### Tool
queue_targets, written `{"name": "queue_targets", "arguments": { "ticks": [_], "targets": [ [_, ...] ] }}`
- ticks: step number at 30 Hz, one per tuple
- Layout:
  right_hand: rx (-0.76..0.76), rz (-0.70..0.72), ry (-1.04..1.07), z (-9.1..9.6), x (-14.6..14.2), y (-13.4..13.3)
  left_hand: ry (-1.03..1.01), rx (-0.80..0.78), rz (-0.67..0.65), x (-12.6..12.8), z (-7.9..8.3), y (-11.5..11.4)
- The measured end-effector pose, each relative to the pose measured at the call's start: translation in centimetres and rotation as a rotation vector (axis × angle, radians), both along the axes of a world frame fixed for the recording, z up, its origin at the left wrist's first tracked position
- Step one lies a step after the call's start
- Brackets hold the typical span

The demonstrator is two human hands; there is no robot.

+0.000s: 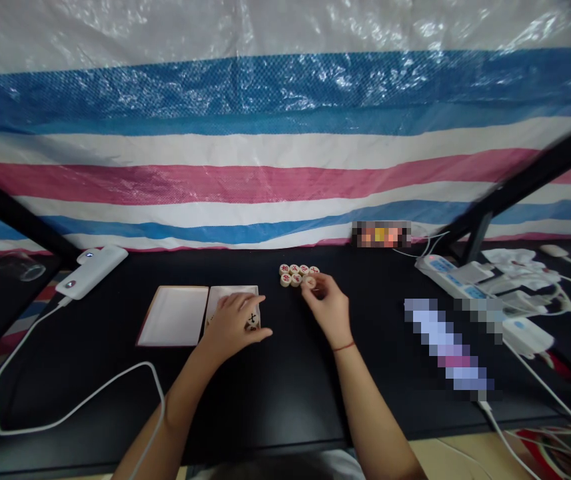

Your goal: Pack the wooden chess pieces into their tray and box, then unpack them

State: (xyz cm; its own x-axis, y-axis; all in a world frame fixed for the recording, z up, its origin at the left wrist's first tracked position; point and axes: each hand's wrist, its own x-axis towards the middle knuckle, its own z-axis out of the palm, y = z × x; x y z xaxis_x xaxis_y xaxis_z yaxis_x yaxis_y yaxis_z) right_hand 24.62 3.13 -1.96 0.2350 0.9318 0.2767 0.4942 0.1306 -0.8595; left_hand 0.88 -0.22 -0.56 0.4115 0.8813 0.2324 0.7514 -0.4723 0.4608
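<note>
My right hand [332,308] pinches a round xiangqi piece [309,283] at the near right end of a small cluster. The other pieces [294,270] there sit in two short rows, several showing red characters. To the left lies an open box [225,291] with a white inside, its flat lid [172,319] folded out to the left. Over the box is my left hand [232,321], thumb and fingers apart, hiding much of the contents. Below its fingers shows a xiangqi piece with a black character [252,319]; whether the hand touches it I cannot tell.
A white device [96,272] with a cable lies at the left near a clear glass [22,268]. At the right are a power strip [458,283] with chargers and cables, and a blurred-out slab [445,347]. A striped plastic sheet [245,183] hangs behind the black table [275,407].
</note>
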Motion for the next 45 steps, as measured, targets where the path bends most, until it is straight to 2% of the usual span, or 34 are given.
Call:
{"name": "queue_targets", "arguments": {
  "ticks": [3,9,21,23,26,28,30,32,34,39,45],
  "targets": [
    [-0.050,-0.101,-0.150,-0.8,2.6,0.9,0.107,-0.166,-0.098,-1.0,0.9,-0.1],
    [-0.028,-0.063,-0.275,-1.8,3.3,1.4,0.170,-0.304,-0.132,-1.2,1.3,-0.2],
    [-0.055,-0.082,-0.295,-2.6,3.2,1.8,0.108,-0.244,-0.082,0.9,0.8,-0.4],
    [-0.028,-0.092,-0.313,-2.2,3.2,1.7,0.093,-0.205,-0.080,0.9,0.7,-0.4],
    [0.104,-0.129,-0.312,-0.9,2.2,1.1,0.056,-0.131,-0.073,0.3,1.0,-0.3],
    [0.200,-0.038,-0.249,0.1,0.8,0.5,0.044,-0.084,-0.025,-0.5,1.4,0.0],
    [0.227,0.193,-0.194,0.8,-1.2,-0.3,0.064,-0.060,0.049,-1.3,1.7,0.4],
    [0.183,0.413,-0.224,1.0,-3.1,-1.0,0.109,-0.066,0.116,-2.2,1.9,0.7],
    [0.105,0.535,-0.293,0.9,-4.6,-1.5,0.152,-0.094,0.173,-2.9,2.0,0.8],
    [-0.025,0.581,-0.391,0.3,-6.0,-1.8,0.217,-0.197,0.267,-4.1,2.2,0.8],
    [-0.037,0.565,-0.408,-0.1,-6.2,-1.8,0.191,-0.305,0.243,-4.6,3.0,0.4]
  ]
}}
